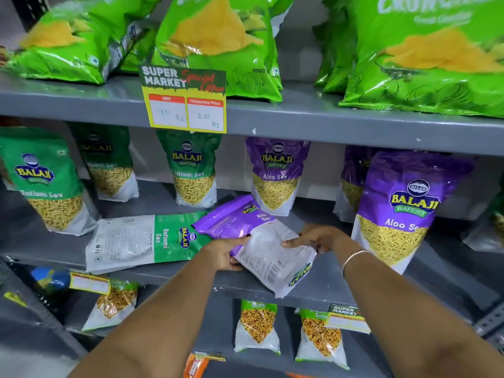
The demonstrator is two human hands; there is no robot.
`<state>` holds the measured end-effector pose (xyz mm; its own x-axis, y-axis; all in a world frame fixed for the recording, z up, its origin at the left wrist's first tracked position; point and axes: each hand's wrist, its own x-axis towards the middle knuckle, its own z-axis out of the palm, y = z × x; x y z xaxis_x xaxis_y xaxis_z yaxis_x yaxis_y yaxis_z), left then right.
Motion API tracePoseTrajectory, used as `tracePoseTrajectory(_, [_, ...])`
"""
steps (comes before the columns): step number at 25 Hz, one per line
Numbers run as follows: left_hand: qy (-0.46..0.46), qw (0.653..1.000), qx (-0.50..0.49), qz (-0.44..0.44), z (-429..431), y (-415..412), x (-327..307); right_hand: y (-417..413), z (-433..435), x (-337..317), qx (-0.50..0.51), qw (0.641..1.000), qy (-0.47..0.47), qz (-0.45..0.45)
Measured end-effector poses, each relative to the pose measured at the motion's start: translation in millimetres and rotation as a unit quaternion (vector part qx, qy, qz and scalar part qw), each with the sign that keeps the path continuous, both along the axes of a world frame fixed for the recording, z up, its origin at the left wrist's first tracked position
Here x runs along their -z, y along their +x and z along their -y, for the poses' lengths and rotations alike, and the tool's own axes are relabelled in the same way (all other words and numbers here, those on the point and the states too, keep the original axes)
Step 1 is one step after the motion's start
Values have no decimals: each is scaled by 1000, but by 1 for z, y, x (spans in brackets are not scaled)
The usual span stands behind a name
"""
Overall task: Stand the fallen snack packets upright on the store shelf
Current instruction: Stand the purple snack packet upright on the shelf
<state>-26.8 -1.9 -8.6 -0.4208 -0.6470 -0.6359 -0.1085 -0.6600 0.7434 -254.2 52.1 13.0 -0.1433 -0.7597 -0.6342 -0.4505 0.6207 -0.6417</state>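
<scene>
A purple Aloo Sev packet (256,238) lies tilted, back side up, at the front of the middle shelf (327,285). My left hand (226,255) grips its left edge and my right hand (316,238) grips its right edge. A green Ratlami Sev packet (141,241) lies flat, back side up, just left of it, its top partly under the purple one. Upright on the same shelf stand green Ratlami Sev packets (46,181) at the left and purple Aloo Sev packets (401,208) at the right.
Large green chip bags (218,42) fill the top shelf, one leaning at the left. A yellow price tag (185,105) hangs from that shelf's edge. Small green-topped packets (257,326) stand on the shelf below. A bangle circles my right wrist.
</scene>
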Motion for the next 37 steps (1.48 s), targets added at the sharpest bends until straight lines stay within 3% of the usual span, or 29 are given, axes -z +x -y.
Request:
tracePoseTrajectory(7, [-183, 983, 14, 4, 17, 17, -40, 37, -9, -21, 28, 986, -160, -28])
tracePoseTrajectory(12, [-371, 927, 58, 22, 51, -10, -54, 50, -3, 2, 184, 937, -266, -133])
tracePoseTrajectory(16, [-443, 888, 91, 85, 65, -25, -50, 67, 4, 29, 313, 891, -317, -86])
tracePoseTrajectory(19, [-440, 887, 93, 107, 70, -24, -40, 75, 7, 43, 341, 874, -335, -81])
tracePoseTrajectory(25, [-371, 896, 197, 145, 63, -13, -42, 60, 3, 37, 306, 907, -268, -114])
tracePoseTrajectory(28, [-320, 914, 188, 167, 65, -5, -42, 61, 3, 34, 353, 906, -233, -14])
tracePoseTrajectory(30, [-307, 911, 222, 166, 69, -3, -38, 59, 5, 35, 351, 908, -230, 3])
tracePoseTrajectory(35, [-383, 884, 223, 148, 60, -18, -44, 46, -4, 23, 169, 958, -205, 109])
tracePoseTrajectory(37, [-380, 890, 211, 136, 57, -29, -41, 52, -5, 20, 94, 966, -195, 144])
